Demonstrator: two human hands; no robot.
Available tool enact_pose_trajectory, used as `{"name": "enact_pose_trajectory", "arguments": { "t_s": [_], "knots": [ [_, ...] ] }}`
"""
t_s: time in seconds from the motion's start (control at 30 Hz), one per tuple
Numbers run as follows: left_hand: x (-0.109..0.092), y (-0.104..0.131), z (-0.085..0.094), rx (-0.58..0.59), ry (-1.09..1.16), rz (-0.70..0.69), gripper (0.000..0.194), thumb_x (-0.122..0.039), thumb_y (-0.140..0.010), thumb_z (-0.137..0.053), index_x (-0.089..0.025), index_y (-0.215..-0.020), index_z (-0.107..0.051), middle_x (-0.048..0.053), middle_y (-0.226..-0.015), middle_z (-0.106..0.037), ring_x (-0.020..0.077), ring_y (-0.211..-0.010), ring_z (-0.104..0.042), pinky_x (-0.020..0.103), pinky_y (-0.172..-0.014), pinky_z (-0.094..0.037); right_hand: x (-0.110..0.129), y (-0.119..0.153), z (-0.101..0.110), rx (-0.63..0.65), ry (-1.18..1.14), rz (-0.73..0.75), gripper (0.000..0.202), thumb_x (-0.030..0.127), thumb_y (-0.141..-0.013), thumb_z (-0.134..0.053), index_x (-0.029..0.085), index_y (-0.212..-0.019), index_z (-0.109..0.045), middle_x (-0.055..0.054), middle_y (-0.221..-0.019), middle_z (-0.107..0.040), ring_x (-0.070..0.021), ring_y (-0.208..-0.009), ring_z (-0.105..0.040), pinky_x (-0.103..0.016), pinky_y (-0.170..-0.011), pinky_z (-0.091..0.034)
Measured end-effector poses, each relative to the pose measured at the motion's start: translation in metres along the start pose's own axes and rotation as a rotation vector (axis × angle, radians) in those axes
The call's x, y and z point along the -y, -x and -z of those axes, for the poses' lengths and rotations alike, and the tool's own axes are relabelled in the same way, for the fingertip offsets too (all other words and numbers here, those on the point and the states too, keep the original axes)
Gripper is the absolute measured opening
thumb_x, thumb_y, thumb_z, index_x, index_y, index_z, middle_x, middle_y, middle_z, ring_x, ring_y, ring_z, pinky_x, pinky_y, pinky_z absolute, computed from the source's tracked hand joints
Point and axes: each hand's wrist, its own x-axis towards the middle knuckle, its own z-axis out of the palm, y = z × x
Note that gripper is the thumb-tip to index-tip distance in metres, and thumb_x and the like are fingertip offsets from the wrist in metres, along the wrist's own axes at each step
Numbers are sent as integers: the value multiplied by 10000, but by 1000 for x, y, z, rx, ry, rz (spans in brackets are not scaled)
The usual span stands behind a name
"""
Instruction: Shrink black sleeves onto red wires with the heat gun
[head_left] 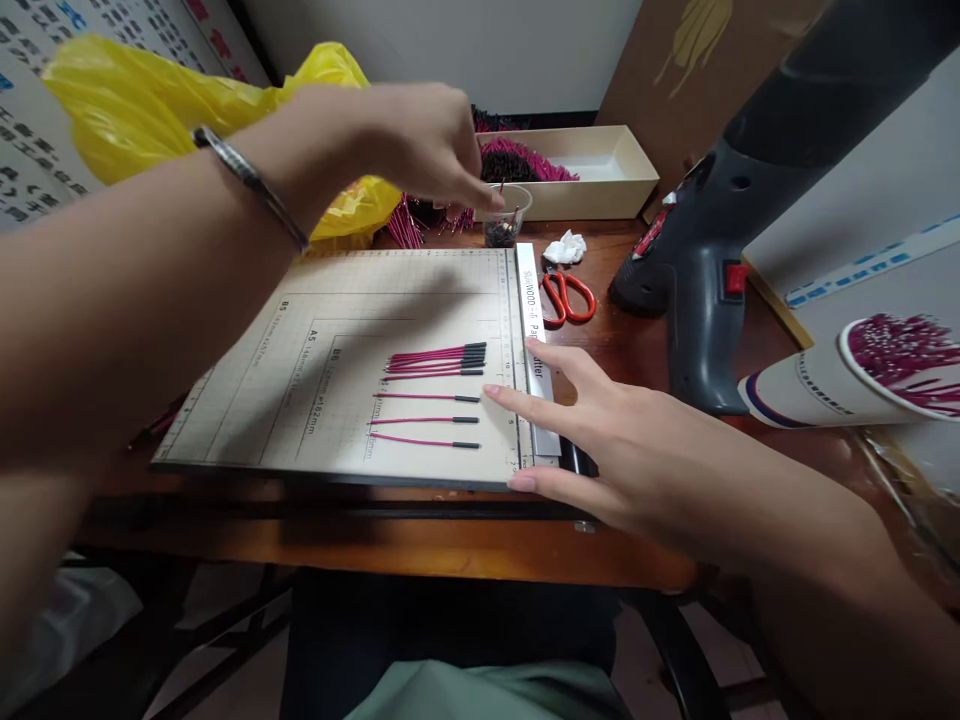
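Note:
My left hand (431, 145) reaches across to a small clear cup (502, 225) of dark pieces, its thumb and fingers over the rim; its fingertips are partly hidden, and whether they hold a piece is too small to tell. My right hand (600, 430) is spread over the right edge of the paper cutter board (262, 300), fingertips near the white cutter rail (534, 350), holding nothing. Several pink wires with black sleeves (439, 358) lie side by side on the board. Nearer its front edge, three more wires (427, 420) lie spaced apart.
Red-handled scissors (570, 298) and crumpled tissue (565, 248) lie right of the board. Behind stands a box (600, 180) of pink wires, with a yellow bag (150, 100) at left. A heat gun (705, 270) and a paper cup (810, 385) of wires stand at right.

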Motion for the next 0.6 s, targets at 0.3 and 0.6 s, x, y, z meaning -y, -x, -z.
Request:
{"name": "enact_pose_trajectory", "arguments": {
  "t_s": [0.3,0.6],
  "knots": [
    [-49,104,-63,-232,385,-366,224,-331,-968,-613,-202,-837,-740,14,-720,-670,151,-669,-535,314,-685,-408,7,3,-2,-70,67,-12,593,567,-1019,-395,257,-1506,-531,-279,-1523,-469,-253,-854,-747,-439,-688,-632],
    [-51,136,-67,-184,443,-185,171,-340,-936,-673,-246,-837,-776,2,-784,-707,163,-745,-527,340,-746,-372,14,4,1,-45,132,-29,609,603,-963,-522,306,-1494,-540,-271,-1535,-471,-117,-575,-607,-372,-622,-585]
  ]
}}
